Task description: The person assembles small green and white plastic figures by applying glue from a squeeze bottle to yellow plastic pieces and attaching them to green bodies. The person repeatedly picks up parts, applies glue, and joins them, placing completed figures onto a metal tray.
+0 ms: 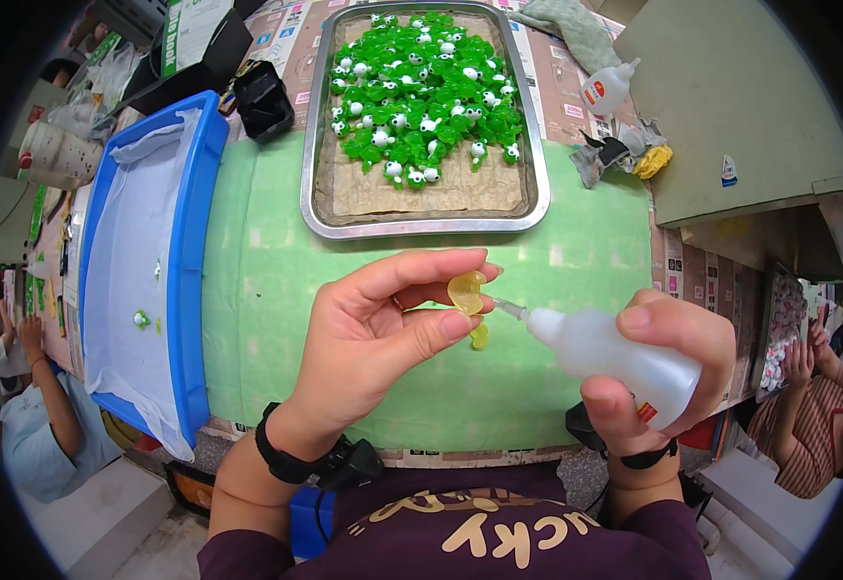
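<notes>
Between the thumb and fingers of my left hand (368, 329) is a small yellow translucent plastic piece (466, 293), curved in shape. My right hand (668, 367) wraps around a white squeeze bottle (624, 362), tilted so its thin nozzle points left at the yellow piece. The nozzle tip is at or very near the piece; I cannot tell whether they touch. Just below the fingertips shows another yellow bit (479, 336); whether it joins the held piece is unclear. Both hands are over the green cloth (421, 396).
Beyond my hands, a metal tray (421, 228) lined with brown paper holds many green-and-white small figures (431, 97). A blue bin (199, 174) with white lining stands left, with a few small pieces inside. Another squeeze bottle (609, 87) and crumpled rags (624, 155) lie right. People work on both sides.
</notes>
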Action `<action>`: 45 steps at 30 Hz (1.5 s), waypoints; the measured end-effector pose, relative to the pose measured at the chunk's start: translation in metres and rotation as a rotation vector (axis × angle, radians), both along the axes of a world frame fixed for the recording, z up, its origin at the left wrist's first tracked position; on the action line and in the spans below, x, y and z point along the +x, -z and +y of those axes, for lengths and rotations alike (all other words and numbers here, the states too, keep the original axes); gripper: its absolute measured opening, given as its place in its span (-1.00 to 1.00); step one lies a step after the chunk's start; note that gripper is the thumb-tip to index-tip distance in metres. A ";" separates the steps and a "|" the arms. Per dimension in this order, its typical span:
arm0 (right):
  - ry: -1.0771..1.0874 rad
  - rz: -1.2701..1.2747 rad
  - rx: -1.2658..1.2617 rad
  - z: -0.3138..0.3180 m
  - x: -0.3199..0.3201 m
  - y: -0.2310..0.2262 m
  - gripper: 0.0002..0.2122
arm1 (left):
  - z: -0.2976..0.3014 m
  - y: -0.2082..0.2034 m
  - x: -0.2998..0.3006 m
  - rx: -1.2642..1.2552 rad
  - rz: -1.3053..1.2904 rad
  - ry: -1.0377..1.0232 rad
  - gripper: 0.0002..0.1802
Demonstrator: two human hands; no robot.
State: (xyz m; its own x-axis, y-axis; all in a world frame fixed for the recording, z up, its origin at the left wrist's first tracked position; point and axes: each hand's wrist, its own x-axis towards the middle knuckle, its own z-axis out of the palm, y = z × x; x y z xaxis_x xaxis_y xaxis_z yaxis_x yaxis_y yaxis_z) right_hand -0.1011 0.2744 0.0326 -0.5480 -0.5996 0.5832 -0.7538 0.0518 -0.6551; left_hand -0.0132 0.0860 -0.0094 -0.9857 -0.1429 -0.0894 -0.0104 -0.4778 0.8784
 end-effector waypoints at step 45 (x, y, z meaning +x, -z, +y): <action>-0.127 0.128 0.391 -0.032 -0.006 0.022 -0.78 | -0.028 -0.003 -0.002 0.045 0.081 -0.170 -0.61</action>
